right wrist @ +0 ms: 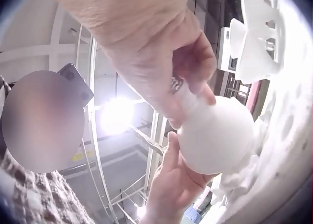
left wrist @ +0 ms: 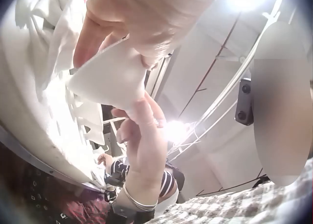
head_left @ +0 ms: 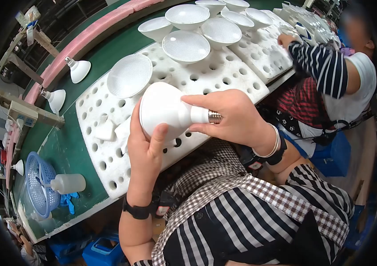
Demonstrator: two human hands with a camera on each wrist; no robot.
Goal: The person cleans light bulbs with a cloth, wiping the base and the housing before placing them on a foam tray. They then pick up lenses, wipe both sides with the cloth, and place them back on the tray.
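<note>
A white reflector light bulb (head_left: 164, 111) is held in the air between both hands, tilted on its side with its metal screw base pointing right. My left hand (head_left: 146, 148) grips the wide end, thumb on the near side and fingers at the rim. With thumb and fingers, my right hand (head_left: 237, 115) pinches the narrow neck close to the screw base. In the right wrist view the bulb's wide body (right wrist: 217, 136) shows between the two hands. In the left wrist view its cone (left wrist: 110, 77) lies under the left hand.
A white foam board (head_left: 108, 164) with round holes lies on the green table (head_left: 64, 137). Several bulbs (head_left: 186, 46) stand face up in it. A blue basket (head_left: 42, 184) and a plastic bottle (head_left: 68, 182) are at the left. Another person (head_left: 321, 71) works at the right.
</note>
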